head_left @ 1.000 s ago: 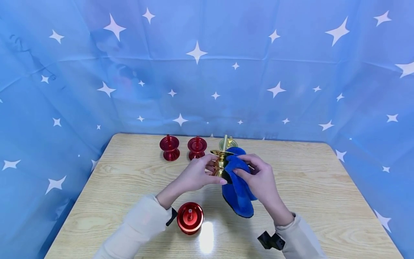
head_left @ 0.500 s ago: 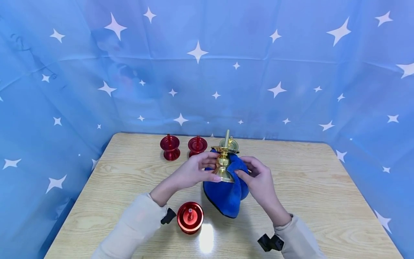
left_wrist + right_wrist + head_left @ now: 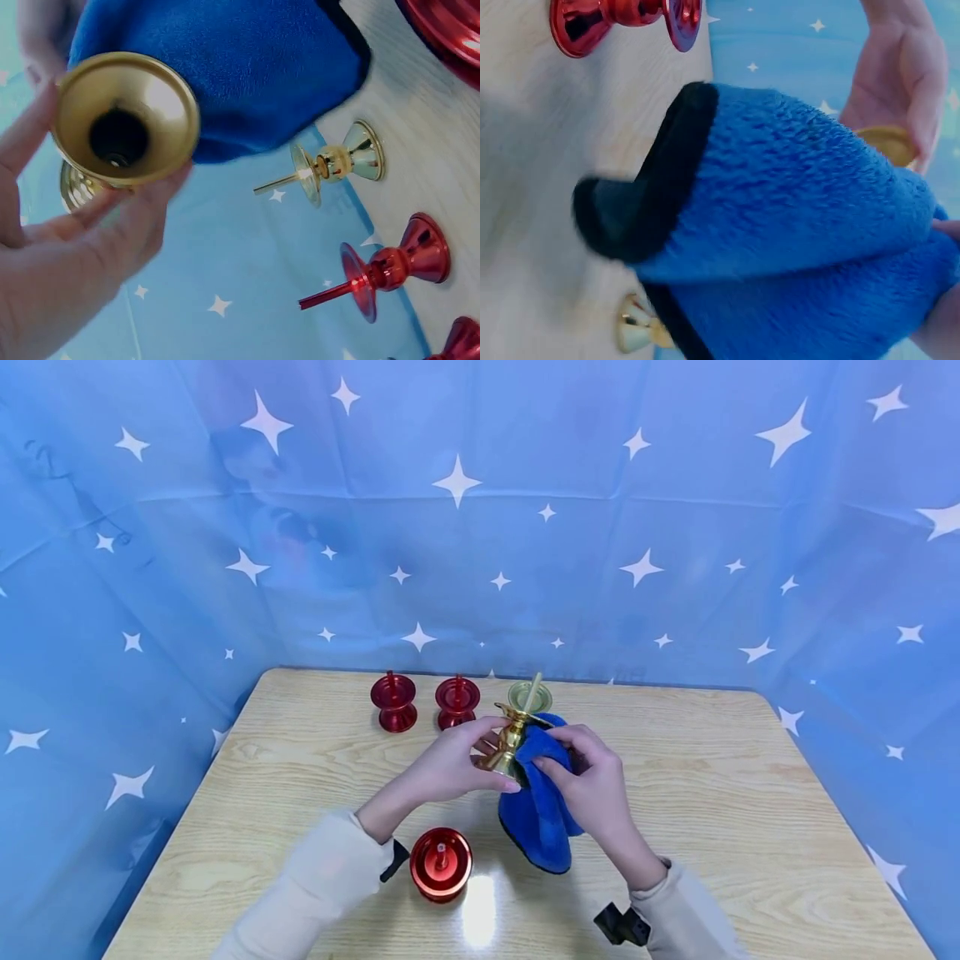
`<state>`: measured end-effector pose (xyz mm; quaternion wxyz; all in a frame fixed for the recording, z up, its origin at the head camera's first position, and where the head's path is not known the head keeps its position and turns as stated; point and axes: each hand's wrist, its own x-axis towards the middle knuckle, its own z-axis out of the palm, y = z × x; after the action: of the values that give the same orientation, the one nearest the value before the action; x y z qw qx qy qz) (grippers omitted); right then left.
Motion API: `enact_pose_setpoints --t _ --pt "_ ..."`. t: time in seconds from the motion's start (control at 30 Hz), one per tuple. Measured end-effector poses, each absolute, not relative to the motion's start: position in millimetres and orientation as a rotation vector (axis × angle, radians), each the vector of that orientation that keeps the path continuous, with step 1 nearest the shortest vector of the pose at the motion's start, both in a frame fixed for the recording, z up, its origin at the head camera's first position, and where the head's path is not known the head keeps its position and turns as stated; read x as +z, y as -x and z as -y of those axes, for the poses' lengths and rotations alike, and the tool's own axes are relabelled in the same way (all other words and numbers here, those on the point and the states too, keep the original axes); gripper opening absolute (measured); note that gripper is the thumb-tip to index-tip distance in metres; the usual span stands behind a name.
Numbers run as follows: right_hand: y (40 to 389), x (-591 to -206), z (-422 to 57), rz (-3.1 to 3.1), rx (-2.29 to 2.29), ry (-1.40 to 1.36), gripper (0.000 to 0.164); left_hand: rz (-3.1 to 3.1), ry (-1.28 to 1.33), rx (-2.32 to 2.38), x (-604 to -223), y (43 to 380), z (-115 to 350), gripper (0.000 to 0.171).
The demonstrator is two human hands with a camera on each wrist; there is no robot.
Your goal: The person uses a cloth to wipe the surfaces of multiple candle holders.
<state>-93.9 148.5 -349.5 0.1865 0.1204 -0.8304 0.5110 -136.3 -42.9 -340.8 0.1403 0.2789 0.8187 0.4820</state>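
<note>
My left hand grips a shiny gold candlestick above the table, its spike leaning to the right. In the left wrist view the hollow underside of the candlestick's base faces the camera, with fingers and thumb around it. A plush blue cloth with dark edging is pinched in my right hand and lies against the candlestick's right side, hiding part of it. The cloth fills much of the right wrist view, where only a bit of gold rim shows beyond it.
Along the table's back edge stand two red candlesticks and another gold candlestick, partly hidden behind the held one. One more red candlestick stands near the front, close to my left sleeve. A starry blue curtain surrounds the wooden table.
The held candlestick went from nearly upright to leaning right. The cloth swung left behind it, then back right along its side. The candlesticks on the table stayed put.
</note>
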Motion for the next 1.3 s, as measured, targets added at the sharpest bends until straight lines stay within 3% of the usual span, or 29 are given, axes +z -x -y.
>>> enact_pose_setpoints --t 0.2,0.57,1.03,1.17,1.3 --pt "91.2 -341.6 -142.8 2.277 1.195 -0.497 0.029 -2.407 -0.829 1.354 -337.4 135.6 40.1 0.068" --pt "98.1 -349.8 -157.7 2.229 1.729 -0.345 0.025 -1.842 -0.735 1.696 -335.0 141.2 51.3 0.066" --pt "93.7 -351.1 -148.0 2.331 1.480 -0.333 0.023 -2.462 -0.740 1.286 -340.3 132.9 36.3 0.077" --pt "91.1 -346.9 -145.3 2.288 1.335 -0.432 0.025 -2.434 -0.742 1.324 -340.0 134.7 36.7 0.075" --pt "92.1 -345.7 -150.1 2.198 1.522 -0.463 0.026 -2.177 -0.710 1.532 -340.5 138.9 43.3 0.069"
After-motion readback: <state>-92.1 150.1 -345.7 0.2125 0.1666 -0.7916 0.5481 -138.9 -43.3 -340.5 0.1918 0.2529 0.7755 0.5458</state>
